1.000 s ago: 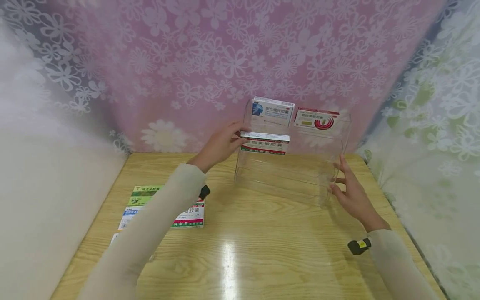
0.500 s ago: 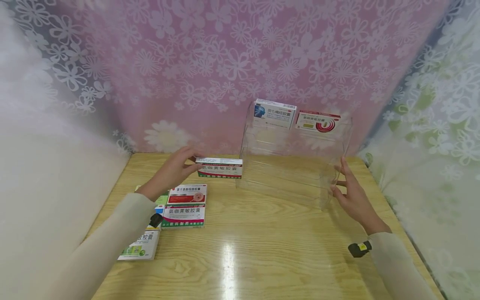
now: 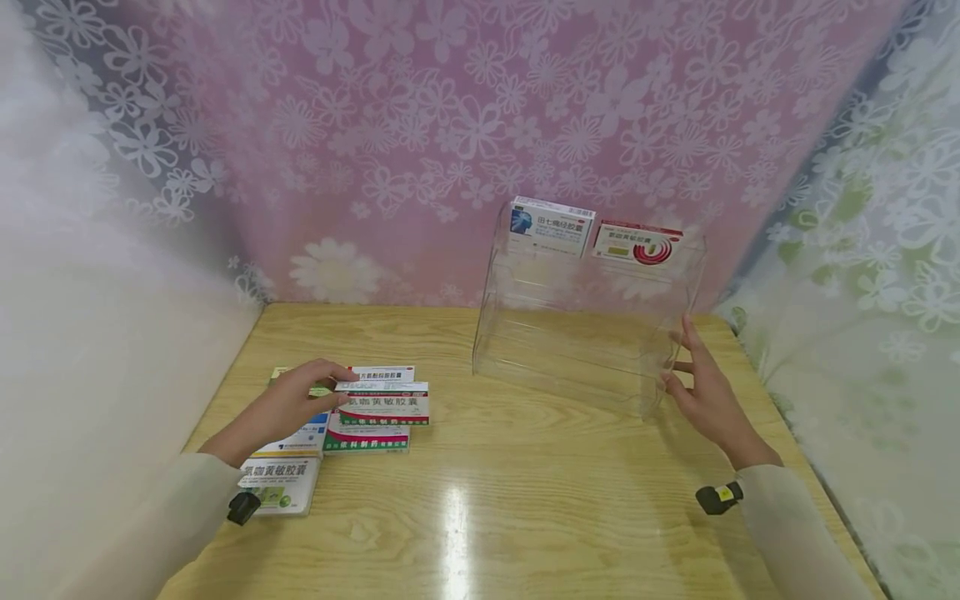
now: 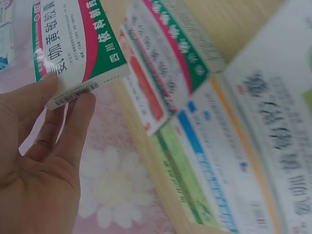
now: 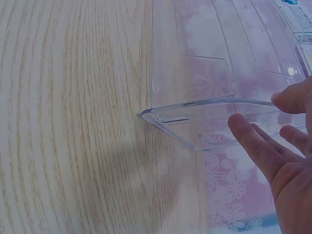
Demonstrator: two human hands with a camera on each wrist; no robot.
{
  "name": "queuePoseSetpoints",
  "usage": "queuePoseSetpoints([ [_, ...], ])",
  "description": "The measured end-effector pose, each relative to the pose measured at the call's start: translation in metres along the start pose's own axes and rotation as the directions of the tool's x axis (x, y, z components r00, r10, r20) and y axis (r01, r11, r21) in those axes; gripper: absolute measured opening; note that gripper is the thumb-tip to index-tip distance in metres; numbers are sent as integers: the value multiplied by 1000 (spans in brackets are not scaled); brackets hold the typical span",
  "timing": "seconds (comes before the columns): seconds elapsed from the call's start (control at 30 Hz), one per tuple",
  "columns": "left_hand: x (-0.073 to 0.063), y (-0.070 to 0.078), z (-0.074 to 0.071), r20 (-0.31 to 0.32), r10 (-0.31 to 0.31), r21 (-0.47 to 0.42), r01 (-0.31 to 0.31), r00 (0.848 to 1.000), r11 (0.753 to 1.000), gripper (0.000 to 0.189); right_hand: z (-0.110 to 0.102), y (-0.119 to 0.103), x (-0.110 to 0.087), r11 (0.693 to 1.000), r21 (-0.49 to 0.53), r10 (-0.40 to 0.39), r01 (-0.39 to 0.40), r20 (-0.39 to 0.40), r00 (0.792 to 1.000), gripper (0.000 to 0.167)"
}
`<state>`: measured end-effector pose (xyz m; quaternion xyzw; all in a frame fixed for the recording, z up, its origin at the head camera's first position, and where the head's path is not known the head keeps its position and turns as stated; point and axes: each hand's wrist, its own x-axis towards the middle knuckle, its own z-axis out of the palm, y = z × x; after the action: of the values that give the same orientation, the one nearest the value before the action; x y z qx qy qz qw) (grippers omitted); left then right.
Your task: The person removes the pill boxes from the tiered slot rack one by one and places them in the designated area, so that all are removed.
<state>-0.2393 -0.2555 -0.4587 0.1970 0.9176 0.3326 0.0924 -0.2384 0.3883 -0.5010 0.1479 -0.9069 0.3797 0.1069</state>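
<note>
My left hand point(image 3: 281, 408) pinches one end of a white, green and red medicine box point(image 3: 386, 404) between thumb and fingers. In the head view this box overlaps the flat medicine boxes at the left; in the left wrist view, the held box point(image 4: 73, 44) is apart from them. Across the table, my right hand point(image 3: 705, 404) grips the side edge of a clear plastic display rack point(image 3: 562, 333). Its thumb lies at the edge of the side panel point(image 5: 229, 102), with the fingers against the panel. A white-and-blue box point(image 3: 551, 227) and a white-and-red box point(image 3: 637, 244) sit side by side on the top tier.
Flat on the wooden table point(image 3: 525, 483) lie a similar green-and-red box point(image 3: 367, 443), a white-and-red box point(image 3: 386, 372), a blue-and-orange box point(image 3: 296, 429) and a white-and-green box point(image 3: 277, 483). A flowered pink curtain point(image 3: 420, 167) hangs behind the rack.
My left hand has carried the medicine box from the front of the rack's middle tier down and left, over the boxes on the table. The right hand stays at the rack's side.
</note>
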Motion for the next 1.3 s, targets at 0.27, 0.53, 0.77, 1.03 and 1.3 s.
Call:
queuePoseSetpoints([
  [0.27, -26, -23, 10, 139, -35, -80, 46, 990, 996, 24, 1, 1, 1, 1000, 12, -8, 9, -11, 1000, 100],
  [0.53, -40, -47, 21, 262, -62, -142, 101, 963, 985, 21, 1, 1, 1, 1000, 3, -1, 1, -8, 1000, 99],
  [0.77, -44, -54, 28, 216, -36, -117, 63, 976, 991, 27, 2, 4, 2, 1000, -5, -27, 26, -19, 999, 101],
  [1.03, -40, -56, 41, 134, -80, 12, 79, 988, 997, 37, 2, 4, 2, 1000, -2, -16, 16, -11, 1000, 101],
  [1.3, -38, -60, 45, 117, -81, 52, 75, 990, 996, 41, 2, 4, 3, 1000, 6, -8, 8, -7, 1000, 100],
])
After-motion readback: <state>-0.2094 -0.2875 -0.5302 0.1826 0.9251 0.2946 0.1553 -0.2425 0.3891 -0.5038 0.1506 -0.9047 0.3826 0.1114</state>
